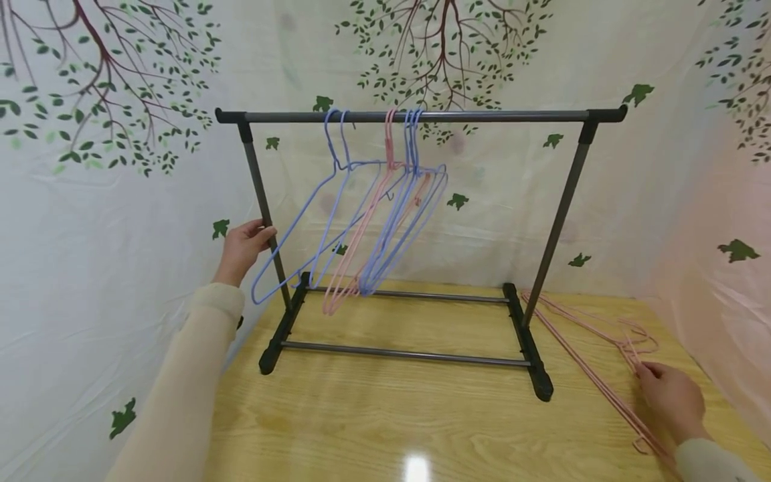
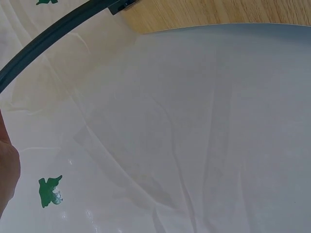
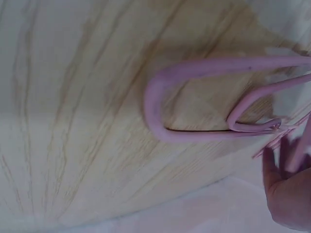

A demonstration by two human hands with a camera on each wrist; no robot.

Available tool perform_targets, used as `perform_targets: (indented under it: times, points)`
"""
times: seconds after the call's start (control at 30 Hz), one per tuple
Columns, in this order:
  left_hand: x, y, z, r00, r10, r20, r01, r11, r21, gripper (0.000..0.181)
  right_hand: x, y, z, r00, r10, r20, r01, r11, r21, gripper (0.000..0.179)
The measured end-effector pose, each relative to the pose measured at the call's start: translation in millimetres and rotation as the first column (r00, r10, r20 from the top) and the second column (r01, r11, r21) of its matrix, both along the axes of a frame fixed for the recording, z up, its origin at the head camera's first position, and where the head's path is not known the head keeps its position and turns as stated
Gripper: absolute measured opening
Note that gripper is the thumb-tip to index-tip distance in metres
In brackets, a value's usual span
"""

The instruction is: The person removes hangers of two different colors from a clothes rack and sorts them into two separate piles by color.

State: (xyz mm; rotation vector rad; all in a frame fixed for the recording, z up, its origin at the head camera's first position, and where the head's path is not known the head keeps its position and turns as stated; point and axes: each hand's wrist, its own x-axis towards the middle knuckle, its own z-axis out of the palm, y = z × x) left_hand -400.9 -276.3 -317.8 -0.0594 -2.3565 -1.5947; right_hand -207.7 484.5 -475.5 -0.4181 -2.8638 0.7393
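My left hand (image 1: 243, 248) grips the left post (image 1: 258, 187) of a dark metal clothes rack. In the left wrist view only part of that hand (image 2: 8, 170) shows at the left edge, near the dark post (image 2: 48, 42). At the lower right of the head view, my right hand (image 1: 671, 395) pinches a pink hanger (image 1: 630, 351) among several lying on the table. The right wrist view shows that hand (image 3: 291, 199) with fingers at the pink wire, and a pink hanger's rounded end (image 3: 154, 104) close to the camera.
Several blue hangers (image 1: 330, 144) and pink hangers (image 1: 389, 144) hang from the rack's top bar (image 1: 512, 116), left of its middle. Black feet (image 1: 533, 361) of the rack stand on the wooden table (image 1: 385, 415). Leaf-printed cloth (image 1: 512, 221) surrounds the back and sides.
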Motion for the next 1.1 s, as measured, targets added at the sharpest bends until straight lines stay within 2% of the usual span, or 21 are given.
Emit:
perform_targets:
  times: [0.17,0.33,0.53,0.73,0.9,1.1]
  points:
    - [1.3,1.0,-0.7,1.0,-0.008,-0.001,0.008,1.0,-0.001,0.05,1.3,4.0,0.0,1.0,0.008,0.012,-0.008,0.999,0.035,0.065]
    - [3.0,1.7,-0.5,1.0,0.001,-0.002,-0.001,1.0,0.007,0.05,-0.4,-2.3,9.4,0.998,0.0,-0.063,0.001,1.0,0.02,0.062]
    - [5.1,2.2,0.4,1.0,-0.001,-0.015,0.001,1.0,0.009,0.047,-5.9,-18.0,21.2,0.985,0.025,-0.172,-0.022,1.0,0.017,0.058]
    - [4.6,1.8,0.0,1.0,-0.01,-0.027,0.01,1.0,0.004,0.047,-12.4,-47.1,35.4,0.975,0.048,-0.218,-0.058,0.997,-0.042,0.058]
    - [4.8,1.2,-0.2,1.0,-0.009,-0.024,0.01,1.0,0.011,0.046,-18.7,-79.3,53.7,0.955,0.043,-0.293,-0.069,0.995,-0.079,0.051]
    - [5.2,1.4,0.2,1.0,-0.013,-0.003,0.013,1.0,-0.01,0.047,-23.8,-113.9,79.5,0.937,0.016,-0.348,-0.067,0.988,-0.136,0.051]
